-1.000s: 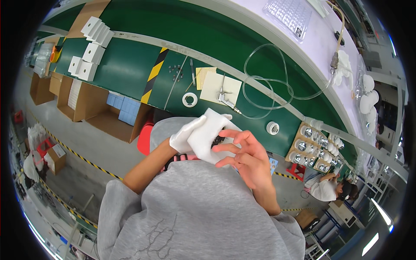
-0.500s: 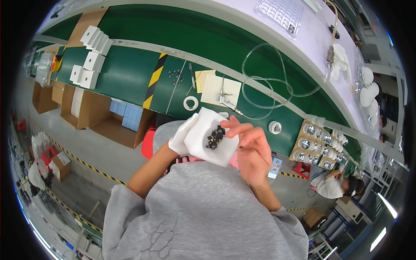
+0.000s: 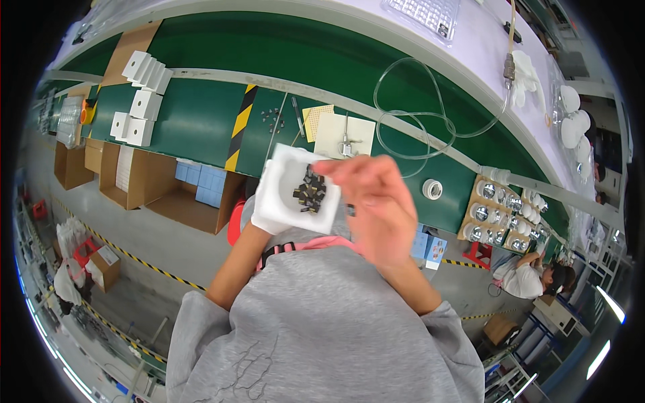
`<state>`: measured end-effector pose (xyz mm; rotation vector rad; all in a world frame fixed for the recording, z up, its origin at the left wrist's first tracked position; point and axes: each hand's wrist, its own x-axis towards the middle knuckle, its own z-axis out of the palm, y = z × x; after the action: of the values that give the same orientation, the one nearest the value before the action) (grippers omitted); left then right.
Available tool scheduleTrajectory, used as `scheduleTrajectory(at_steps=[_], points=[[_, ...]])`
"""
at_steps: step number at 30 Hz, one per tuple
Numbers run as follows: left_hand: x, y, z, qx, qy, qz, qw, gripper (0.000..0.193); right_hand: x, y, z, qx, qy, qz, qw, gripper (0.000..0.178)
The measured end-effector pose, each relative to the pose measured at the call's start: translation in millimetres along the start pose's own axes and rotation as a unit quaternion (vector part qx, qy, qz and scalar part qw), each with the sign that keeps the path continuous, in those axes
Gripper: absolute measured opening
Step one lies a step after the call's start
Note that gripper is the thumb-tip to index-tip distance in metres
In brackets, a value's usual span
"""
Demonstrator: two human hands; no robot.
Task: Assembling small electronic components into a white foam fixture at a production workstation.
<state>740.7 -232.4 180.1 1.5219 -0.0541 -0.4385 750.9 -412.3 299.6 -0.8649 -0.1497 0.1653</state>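
One white foam tray (image 3: 282,195), one tape roll (image 3: 432,189), roughly eight white blocks (image 3: 143,91), two hands.

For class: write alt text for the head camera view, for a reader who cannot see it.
A person's gloved left hand holds a shallow white foam tray of small dark parts, while the bare right hand reaches to its edge. Beyond lies a green conveyor belt with white foam blocks and coiled clear tubing.

Bright, even overhead light with soft shadows; strip lamps (image 3: 608,305) glare at the lower right. The right hand (image 3: 376,201) is motion-blurred. Fisheye bends the belt (image 3: 201,121) (black corners).
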Motion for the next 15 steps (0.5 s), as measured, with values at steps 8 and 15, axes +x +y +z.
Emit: scheduleTrajectory(at_steps=[8, 15], points=[[-5.1, -30.6, 1.1, -0.039, -0.068, 0.063, 0.995, 0.050, 3.6, 14.7, 15.5, -0.082, -0.028, 0.012, 0.996, 0.033], [-6.3, -64.5, -2.6, -0.460, -0.113, -0.114, 0.873, 0.051, 9.2, 15.5, 18.3, -0.199, -0.126, 0.002, 0.972, 0.030]])
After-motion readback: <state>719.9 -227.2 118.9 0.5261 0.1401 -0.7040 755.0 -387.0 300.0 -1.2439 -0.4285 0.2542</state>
